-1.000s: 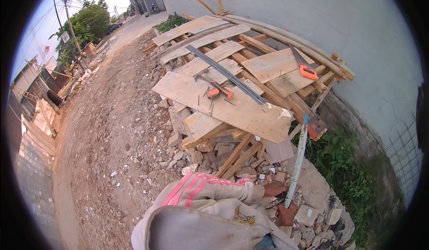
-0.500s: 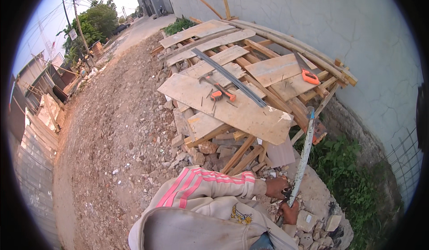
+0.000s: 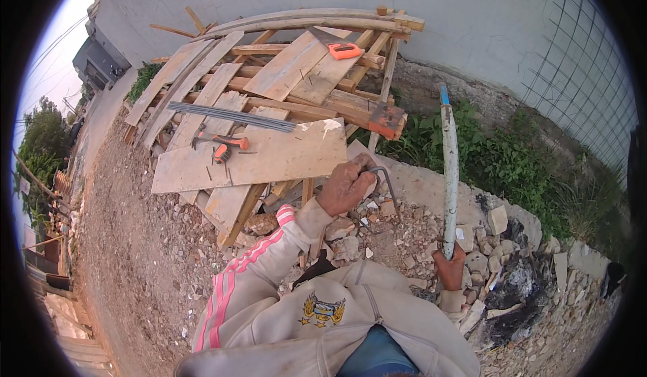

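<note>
My left hand (image 3: 347, 187) is closed round one end of a bent metal rod (image 3: 389, 187), whose free part curves down over the rubble. My right hand (image 3: 450, 268) grips the lower end of a scuffed whitish pipe (image 3: 450, 175) with a blue tip, held nearly upright. Just beyond my left hand lies a wide board (image 3: 269, 151) on the wood pile. On it rest a claw hammer (image 3: 230, 140) with an orange and black grip, an orange and black tape measure (image 3: 222, 153), and several loose nails. A bundle of thin grey steel rods (image 3: 232, 115) lies across the boards.
A handsaw (image 3: 345, 51) with an orange handle lies on boards farther back. An orange-stained block (image 3: 387, 119) sits at the pile's right end. Broken stones (image 3: 475, 262) cover the ground near my right hand. Weeds (image 3: 499, 161), wire mesh (image 3: 573, 74) and a grey wall (image 3: 465, 26) stand beyond.
The view has swung to the right. My left hand has moved away from the pipe's lower end and now holds the bent rod out to the left. My right hand still grips the pipe.
</note>
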Demonstrator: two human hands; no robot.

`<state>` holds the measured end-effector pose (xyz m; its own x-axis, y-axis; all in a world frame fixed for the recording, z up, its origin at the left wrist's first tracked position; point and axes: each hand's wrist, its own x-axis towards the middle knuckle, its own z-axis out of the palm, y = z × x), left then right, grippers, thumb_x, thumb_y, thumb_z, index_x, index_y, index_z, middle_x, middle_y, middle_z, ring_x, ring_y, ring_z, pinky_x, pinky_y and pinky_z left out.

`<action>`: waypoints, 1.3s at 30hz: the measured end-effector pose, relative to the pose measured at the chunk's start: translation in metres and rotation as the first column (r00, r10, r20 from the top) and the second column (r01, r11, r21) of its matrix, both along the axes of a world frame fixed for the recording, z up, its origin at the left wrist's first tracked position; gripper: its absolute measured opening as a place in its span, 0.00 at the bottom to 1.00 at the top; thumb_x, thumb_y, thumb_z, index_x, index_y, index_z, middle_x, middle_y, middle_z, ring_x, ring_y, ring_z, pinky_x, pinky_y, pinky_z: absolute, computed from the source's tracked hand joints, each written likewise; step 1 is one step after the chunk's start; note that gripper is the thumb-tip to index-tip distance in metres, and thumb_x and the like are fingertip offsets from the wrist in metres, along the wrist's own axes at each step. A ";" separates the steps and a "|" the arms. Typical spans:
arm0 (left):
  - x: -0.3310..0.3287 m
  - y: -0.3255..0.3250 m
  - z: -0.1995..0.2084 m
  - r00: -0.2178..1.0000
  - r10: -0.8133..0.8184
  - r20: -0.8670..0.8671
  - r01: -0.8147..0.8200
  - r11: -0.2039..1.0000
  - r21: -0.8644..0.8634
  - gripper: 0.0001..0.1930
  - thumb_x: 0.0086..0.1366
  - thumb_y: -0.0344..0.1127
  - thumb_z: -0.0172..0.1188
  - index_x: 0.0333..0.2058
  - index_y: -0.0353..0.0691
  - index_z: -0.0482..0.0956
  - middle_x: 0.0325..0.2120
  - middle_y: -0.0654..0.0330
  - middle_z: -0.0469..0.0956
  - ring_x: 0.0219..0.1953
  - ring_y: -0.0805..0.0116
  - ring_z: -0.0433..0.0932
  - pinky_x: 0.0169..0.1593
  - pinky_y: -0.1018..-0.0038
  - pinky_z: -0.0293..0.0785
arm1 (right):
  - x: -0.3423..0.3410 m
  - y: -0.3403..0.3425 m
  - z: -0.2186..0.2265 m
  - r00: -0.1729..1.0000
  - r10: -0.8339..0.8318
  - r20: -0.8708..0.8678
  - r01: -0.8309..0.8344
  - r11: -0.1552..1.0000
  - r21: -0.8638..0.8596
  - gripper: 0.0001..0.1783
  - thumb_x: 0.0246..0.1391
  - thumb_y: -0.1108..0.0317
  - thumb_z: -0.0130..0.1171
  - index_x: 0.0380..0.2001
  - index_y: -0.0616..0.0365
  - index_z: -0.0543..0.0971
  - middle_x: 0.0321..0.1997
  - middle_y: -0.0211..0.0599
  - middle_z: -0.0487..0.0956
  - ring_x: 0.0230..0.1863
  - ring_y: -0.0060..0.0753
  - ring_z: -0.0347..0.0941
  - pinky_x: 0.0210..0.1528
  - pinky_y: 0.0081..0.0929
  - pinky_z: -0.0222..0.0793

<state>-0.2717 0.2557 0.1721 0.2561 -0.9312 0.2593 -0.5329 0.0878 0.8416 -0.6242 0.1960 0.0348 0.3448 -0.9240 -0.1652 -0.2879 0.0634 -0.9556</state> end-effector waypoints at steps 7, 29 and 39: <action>0.035 -0.007 0.098 0.999 0.033 0.011 -0.029 0.969 -0.247 0.13 0.68 0.39 0.67 0.36 0.35 0.76 0.24 0.65 0.72 0.28 0.74 0.67 0.33 0.74 0.67 | -0.035 0.035 -0.026 0.970 -0.227 0.084 0.210 0.962 0.172 0.14 0.48 0.75 0.62 0.41 0.64 0.80 0.22 0.30 0.76 0.16 0.20 0.68 0.17 0.22 0.63; 0.084 0.025 -0.046 0.535 -0.249 0.808 0.292 0.951 0.100 0.17 0.59 0.50 0.67 0.32 0.42 0.76 0.27 0.57 0.78 0.38 0.55 0.79 0.64 0.54 0.65 | -0.045 0.075 -0.068 0.971 -0.235 0.046 0.215 0.939 0.269 0.14 0.49 0.70 0.65 0.40 0.61 0.81 0.25 0.25 0.76 0.19 0.18 0.67 0.19 0.23 0.62; 0.125 0.060 -0.087 0.540 -0.239 0.807 -0.022 0.955 0.297 0.20 0.62 0.53 0.62 0.40 0.41 0.85 0.35 0.59 0.80 0.54 0.59 0.75 0.75 0.42 0.44 | -0.015 0.065 -0.043 0.999 -0.008 -0.050 0.011 0.998 0.065 0.10 0.49 0.70 0.65 0.34 0.60 0.78 0.23 0.27 0.74 0.19 0.18 0.67 0.20 0.26 0.63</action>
<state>-0.1464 0.3154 0.0853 -0.0599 -0.9962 0.0629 -0.9978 0.0616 0.0251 -0.6390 0.2614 -0.0085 0.3258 -0.9139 -0.2422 -0.3338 0.1285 -0.9339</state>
